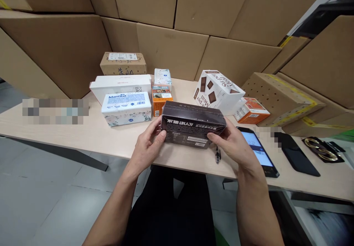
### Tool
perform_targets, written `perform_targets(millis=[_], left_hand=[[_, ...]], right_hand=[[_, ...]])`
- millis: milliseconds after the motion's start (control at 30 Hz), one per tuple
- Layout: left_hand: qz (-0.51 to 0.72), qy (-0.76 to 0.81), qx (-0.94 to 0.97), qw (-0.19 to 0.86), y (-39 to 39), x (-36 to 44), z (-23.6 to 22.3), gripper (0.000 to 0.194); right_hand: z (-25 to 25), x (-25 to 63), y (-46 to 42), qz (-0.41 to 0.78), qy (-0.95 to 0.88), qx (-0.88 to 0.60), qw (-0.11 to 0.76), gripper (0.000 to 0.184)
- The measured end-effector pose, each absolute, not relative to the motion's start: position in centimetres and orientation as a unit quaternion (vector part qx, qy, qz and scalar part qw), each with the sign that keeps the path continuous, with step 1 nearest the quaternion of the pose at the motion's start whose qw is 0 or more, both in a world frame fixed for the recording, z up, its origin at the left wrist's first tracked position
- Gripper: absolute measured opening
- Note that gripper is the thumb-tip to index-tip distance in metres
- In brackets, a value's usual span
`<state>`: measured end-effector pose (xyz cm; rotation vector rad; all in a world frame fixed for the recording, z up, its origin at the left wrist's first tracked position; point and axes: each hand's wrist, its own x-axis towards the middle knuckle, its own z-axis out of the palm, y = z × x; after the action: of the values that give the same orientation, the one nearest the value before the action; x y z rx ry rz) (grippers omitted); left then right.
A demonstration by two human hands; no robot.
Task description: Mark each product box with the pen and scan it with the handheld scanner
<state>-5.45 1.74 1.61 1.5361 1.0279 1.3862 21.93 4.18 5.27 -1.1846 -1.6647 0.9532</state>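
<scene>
Cardboard panels (pixel 155 51) wall off the back of a pale table (pixel 110 140), with grey floor (pixel 35 201) below its near edge. Two hands, the left hand (pixel 148 143) and the right hand (pixel 235 141), grip one dark box (pixel 193 124) between them, one at each end, thumbs on its near face and the other fingers partly hidden; its printing is upside down. Whether its underside touches the table is unclear. One pen (pixel 217 155) lies just left of the right hand, its top hidden by the dark box. Beyond the left hand are two tissue packs (pixel 127 109), one white box (pixel 121 84) partly covered by the nearer pack, and one brown box (pixel 123 64) behind. Two orange boxes (pixel 162 99) stand apart, one beyond the gap between the hands, the other beyond the right hand, partly behind one chocolate-print box (pixel 218 93). Right of the right hand lie one tablet (pixel 258 152), lit and partly covered by that hand, one black phone (pixel 298 154), and two gold rings (pixel 325 154) on something dark. Pixelation hides something far left of the left hand and a spot by the phone.
</scene>
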Motion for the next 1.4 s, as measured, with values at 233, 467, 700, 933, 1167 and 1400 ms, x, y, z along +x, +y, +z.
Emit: perform_targets(millis=[233,467,700,933,1167,1400], left_hand=[[0.573,0.398,0.594,0.401,1.5,-5.7,1.5,0.048],[0.551,0.432,0.578,0.419,1.6,-5.5,1.4,0.050],[0.548,0.453,0.570,0.412,1.8,-5.2,1.4,0.048],[0.548,0.476,0.569,0.386,1.9,-5.1,1.6,0.044],[0.532,0.491,0.583,0.367,1.8,-5.1,1.6,0.046],[0.489,0.527,0.609,0.334,1.9,-4.7,1.8,0.037]], right_hand=[[5.5,21.9,4.0,0.401,-0.642,-0.462,0.462,0.048],[4.5,22.4,4.6,0.345,-0.658,-0.538,0.398,0.054],[4.9,22.7,4.5,0.164,-0.668,-0.627,0.365,0.057],[5.0,22.9,4.6,0.139,-0.676,-0.715,0.112,0.034],[4.7,23.1,4.6,0.169,-0.697,-0.673,0.180,0.034],[4.7,23.1,4.8,0.159,-0.535,-0.609,0.564,0.023]])
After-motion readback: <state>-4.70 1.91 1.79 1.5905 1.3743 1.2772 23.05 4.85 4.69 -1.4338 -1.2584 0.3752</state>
